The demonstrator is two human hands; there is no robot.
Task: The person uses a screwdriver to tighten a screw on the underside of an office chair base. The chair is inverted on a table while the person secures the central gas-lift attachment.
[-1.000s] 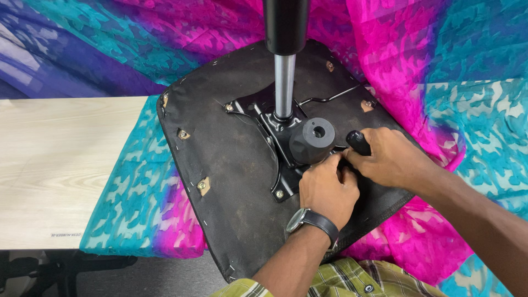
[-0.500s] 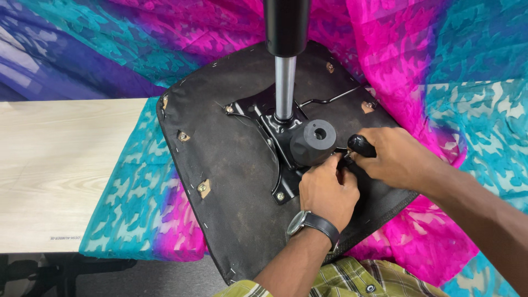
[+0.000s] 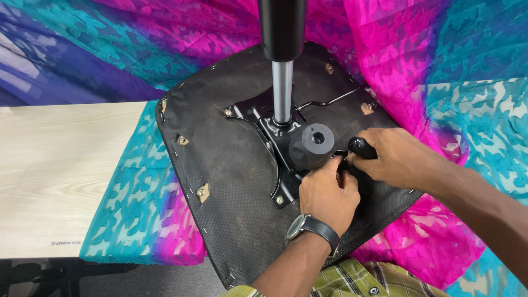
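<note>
Left hand [image 3: 328, 193]: wristwatch on wrist, fingers curled against the lever stem beside the round knob
Right hand [image 3: 397, 158]: fingers grasping black lever handle [image 3: 361, 147]
Round knob [image 3: 311, 145]: on metal plate [image 3: 269, 124] mid-seat
Seat underside [image 3: 231, 181]: black, on patterned cloth [image 3: 440, 82]
Gas column [image 3: 282, 82]: upright, centre
Table [image 3: 60, 181]: left edge bare

Matt cloth seat underside [image 3: 231, 181] — glossy metal column [image 3: 282, 91].

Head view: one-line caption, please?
Both hands, left hand and right hand, work beside the knob under an upturned chair seat.
</note>
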